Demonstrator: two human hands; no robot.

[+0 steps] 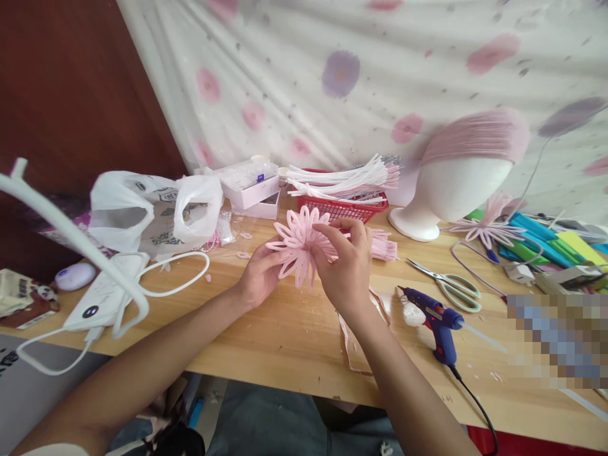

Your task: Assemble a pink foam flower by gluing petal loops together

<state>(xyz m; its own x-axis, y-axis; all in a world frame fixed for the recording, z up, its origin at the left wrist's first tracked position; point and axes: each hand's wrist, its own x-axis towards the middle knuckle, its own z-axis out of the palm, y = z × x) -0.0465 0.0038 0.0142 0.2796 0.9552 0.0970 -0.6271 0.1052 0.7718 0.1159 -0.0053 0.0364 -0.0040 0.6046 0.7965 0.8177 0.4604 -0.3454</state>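
A pink flower of looped pipe cleaners is held up over the middle of the table. My left hand supports it from the left and below, with fingers closed around its underside. From the right, my right hand pinches at the flower's centre with thumb and forefinger; whether a small piece sits between those fingertips is hidden. Just behind my right hand lies a bundle of pink pipe cleaners. A blue glue gun and scissors with pale green handles rest to the right.
A red basket of white and pink pipe cleaners stands at the back, near white boxes. To its right is a white foam head. A plastic bag, power bank and white stand arm occupy the left.
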